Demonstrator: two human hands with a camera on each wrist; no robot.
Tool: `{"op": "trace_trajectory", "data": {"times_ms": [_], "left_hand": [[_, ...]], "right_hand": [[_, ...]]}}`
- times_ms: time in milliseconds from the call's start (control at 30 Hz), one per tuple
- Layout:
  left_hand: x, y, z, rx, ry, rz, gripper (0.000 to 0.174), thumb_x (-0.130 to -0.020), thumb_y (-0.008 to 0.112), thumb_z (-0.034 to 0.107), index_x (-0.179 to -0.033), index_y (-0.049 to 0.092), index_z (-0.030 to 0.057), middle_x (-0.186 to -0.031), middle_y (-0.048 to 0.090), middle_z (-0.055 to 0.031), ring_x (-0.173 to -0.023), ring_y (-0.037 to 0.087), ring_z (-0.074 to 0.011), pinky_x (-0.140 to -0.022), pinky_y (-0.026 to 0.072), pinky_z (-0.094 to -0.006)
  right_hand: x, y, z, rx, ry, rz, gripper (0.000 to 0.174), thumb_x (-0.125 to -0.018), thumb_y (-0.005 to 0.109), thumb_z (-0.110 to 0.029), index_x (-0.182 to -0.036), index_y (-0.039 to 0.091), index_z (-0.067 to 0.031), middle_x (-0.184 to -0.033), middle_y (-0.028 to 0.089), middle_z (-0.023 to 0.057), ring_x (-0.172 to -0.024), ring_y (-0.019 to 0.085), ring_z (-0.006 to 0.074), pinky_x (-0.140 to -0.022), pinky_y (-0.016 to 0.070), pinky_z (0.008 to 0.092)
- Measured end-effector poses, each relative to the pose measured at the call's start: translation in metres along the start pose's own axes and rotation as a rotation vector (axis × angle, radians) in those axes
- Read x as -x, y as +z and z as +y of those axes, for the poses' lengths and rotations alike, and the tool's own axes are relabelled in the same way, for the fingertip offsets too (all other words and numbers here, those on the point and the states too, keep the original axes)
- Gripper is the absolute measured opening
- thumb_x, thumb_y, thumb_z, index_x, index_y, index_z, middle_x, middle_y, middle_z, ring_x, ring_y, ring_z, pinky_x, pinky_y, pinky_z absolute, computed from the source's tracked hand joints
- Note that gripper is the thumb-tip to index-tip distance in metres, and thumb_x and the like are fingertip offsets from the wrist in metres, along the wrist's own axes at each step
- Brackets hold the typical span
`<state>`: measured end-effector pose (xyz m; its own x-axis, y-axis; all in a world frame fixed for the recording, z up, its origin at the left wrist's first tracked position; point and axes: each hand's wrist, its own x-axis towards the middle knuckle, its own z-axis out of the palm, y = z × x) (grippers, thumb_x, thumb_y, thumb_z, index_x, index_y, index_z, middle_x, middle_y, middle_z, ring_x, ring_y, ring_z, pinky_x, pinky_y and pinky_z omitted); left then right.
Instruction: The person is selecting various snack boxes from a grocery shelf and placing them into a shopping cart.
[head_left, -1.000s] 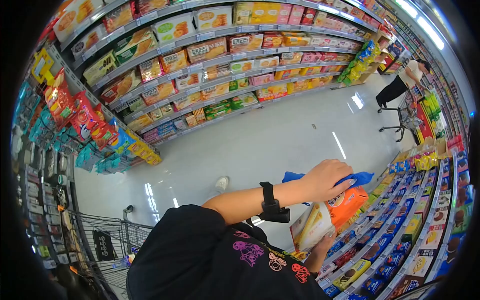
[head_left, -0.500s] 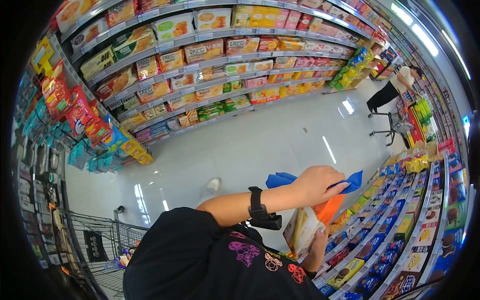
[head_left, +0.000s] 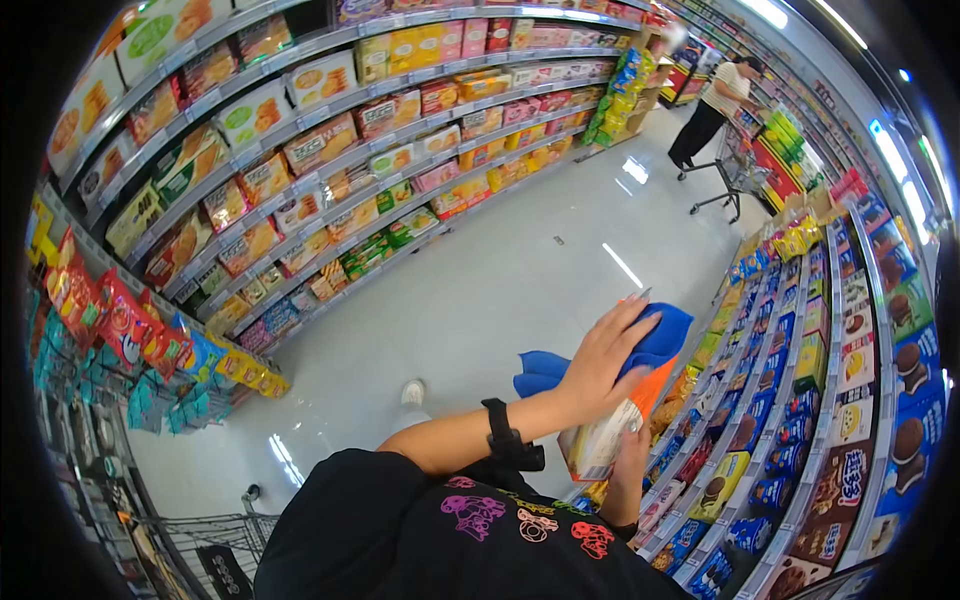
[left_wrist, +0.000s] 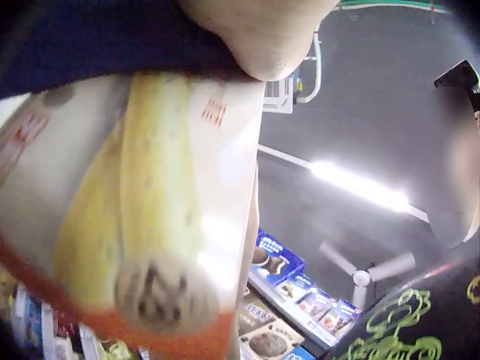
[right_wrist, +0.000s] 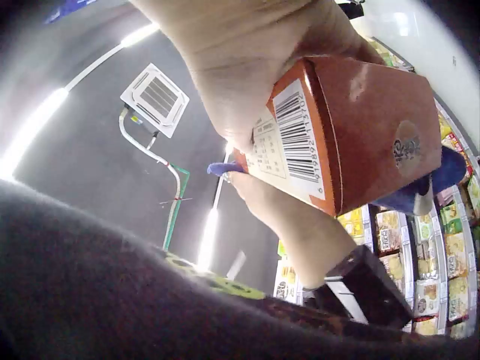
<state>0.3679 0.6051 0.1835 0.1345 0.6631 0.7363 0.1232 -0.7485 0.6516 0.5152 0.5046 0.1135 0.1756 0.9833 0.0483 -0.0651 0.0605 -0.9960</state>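
In the head view, an orange-and-white snack box (head_left: 600, 445) is held out in front of the body, near the right-hand shelves. Long yellow rolls are printed on its front (left_wrist: 161, 195), and a barcode shows on its side (right_wrist: 300, 139). My right hand (head_left: 628, 468) grips the box from the near side. My left hand (head_left: 603, 365) lies across the top, holding a blue cloth (head_left: 668, 330) between thumb and fingers against the box. More of the cloth sticks out behind the left wrist. The left palm is hidden.
Shelves of boxed biscuits (head_left: 715, 490) rise close on the right, with another stocked shelf (head_left: 320, 150) across the aisle. A shopping cart (head_left: 215, 540) stands at lower left. Farther along, a person (head_left: 715, 110) stands beside another cart (head_left: 725, 180). Bagged snacks (head_left: 130, 320) hang at left.
The view has turned right. The box has tilted, so less of its printed front shows. My left fingers have spread farther over the cloth and box top.
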Motion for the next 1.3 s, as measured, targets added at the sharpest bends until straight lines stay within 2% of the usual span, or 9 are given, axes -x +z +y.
{"op": "trace_trajectory", "data": {"times_ms": [100, 133, 267, 367, 400, 533, 733, 1000, 1300], "left_hand": [[0.021, 0.021, 0.003, 0.081, -0.060, -0.100, 0.062, -0.084, 0.048, 0.024, -0.137, 0.023, 0.0025, -0.143, 0.019, -0.0192, -0.132, 0.017, -0.0388, -0.106, 0.0173, -0.0447], [0.030, 0.030, -0.003, 0.126, -0.071, -0.145, 0.061, -0.091, 0.035, 0.037, -0.139, 0.016, 0.0029, -0.144, 0.014, -0.0199, -0.134, 0.012, -0.0383, -0.107, 0.0119, -0.0453], [0.057, 0.071, -0.032, 0.545, -0.434, -0.329, 0.056, -0.095, 0.019, 0.037, -0.141, 0.013, 0.0054, -0.144, 0.019, -0.0142, -0.133, 0.017, -0.0308, -0.109, 0.0133, -0.0392], [0.042, 0.046, -0.013, 1.261, -1.018, -0.628, 0.061, -0.095, 0.018, 0.047, -0.141, 0.015, 0.0085, -0.141, 0.028, -0.0113, -0.130, 0.028, -0.0238, -0.107, 0.0206, -0.0370], [0.042, 0.045, -0.014, 1.387, -1.073, -0.647, 0.068, -0.091, 0.020, 0.057, -0.140, 0.019, 0.0097, -0.138, 0.035, -0.0094, -0.124, 0.037, -0.0192, -0.103, 0.0294, -0.0354], [0.035, 0.031, -0.013, 1.344, -1.199, -0.639, 0.066, -0.091, 0.024, 0.057, -0.137, 0.028, 0.0100, -0.134, 0.040, -0.0088, -0.118, 0.045, -0.0188, -0.097, 0.0386, -0.0361], [0.035, 0.029, -0.034, 1.641, -1.478, -0.564, 0.053, -0.092, 0.036, 0.047, -0.126, 0.043, 0.0074, -0.120, 0.054, -0.0090, -0.100, 0.058, -0.0201, -0.086, 0.0478, -0.0361], [0.029, 0.034, -0.087, 1.816, -1.479, -0.427, 0.044, -0.092, 0.040, 0.037, -0.120, 0.048, 0.0039, -0.114, 0.057, -0.0136, -0.096, 0.060, -0.0222, -0.084, 0.0489, -0.0355], [-0.033, 0.001, -0.098, 1.525, -1.077, -0.532, 0.041, -0.091, 0.040, 0.034, -0.117, 0.049, 0.0024, -0.111, 0.058, -0.0152, -0.095, 0.060, -0.0231, -0.085, 0.0485, -0.0363]], "right_hand": [[0.000, 0.000, -0.002, -0.072, -0.049, 0.159, 0.050, -0.087, 0.044, -0.010, -0.134, 0.029, 0.0011, -0.126, 0.043, 0.0130, -0.114, 0.044, 0.0201, -0.096, 0.0347, 0.0318], [0.000, 0.000, -0.004, -0.095, -0.079, 0.218, 0.052, -0.087, 0.044, -0.010, -0.135, 0.027, 0.0008, -0.128, 0.042, 0.0134, -0.116, 0.042, 0.0204, -0.097, 0.0339, 0.0319], [-0.006, 0.005, -0.018, 0.127, -0.315, 0.295, 0.058, -0.086, 0.048, -0.016, -0.136, 0.025, 0.0020, -0.132, 0.036, 0.0149, -0.120, 0.039, 0.0224, -0.100, 0.0302, 0.0331], [-0.006, 0.006, -0.028, 0.275, -0.411, 0.273, 0.066, -0.082, 0.055, -0.022, -0.135, 0.025, 0.0032, -0.133, 0.034, 0.0158, -0.121, 0.038, 0.0243, -0.101, 0.0286, 0.0352], [-0.004, 0.005, -0.026, 0.256, -0.414, 0.246, 0.069, -0.080, 0.058, -0.024, -0.134, 0.026, 0.0034, -0.134, 0.034, 0.0162, -0.122, 0.037, 0.0251, -0.101, 0.0279, 0.0359], [-0.006, 0.001, -0.024, 0.414, -0.499, 0.226, 0.075, -0.074, 0.066, -0.029, -0.132, 0.033, 0.0032, -0.131, 0.037, 0.0191, -0.121, 0.038, 0.0300, -0.102, 0.0264, 0.0386], [-0.019, 0.013, -0.013, 0.306, -0.586, 0.188, 0.076, -0.070, 0.071, -0.035, -0.131, 0.038, -0.0030, -0.129, 0.039, 0.0230, -0.115, 0.043, 0.0330, -0.097, 0.0318, 0.0406], [-0.056, 0.051, -0.035, 0.441, -0.851, 0.095, 0.073, -0.068, 0.073, -0.036, -0.130, 0.041, -0.0148, -0.123, 0.040, 0.0290, -0.108, 0.046, 0.0392, -0.089, 0.0379, 0.0458], [-0.091, 0.076, -0.046, 0.449, -0.821, 0.007, 0.073, -0.068, 0.074, -0.035, -0.130, 0.040, -0.0165, -0.125, 0.040, 0.0295, -0.111, 0.044, 0.0419, -0.090, 0.0371, 0.0471]]}}
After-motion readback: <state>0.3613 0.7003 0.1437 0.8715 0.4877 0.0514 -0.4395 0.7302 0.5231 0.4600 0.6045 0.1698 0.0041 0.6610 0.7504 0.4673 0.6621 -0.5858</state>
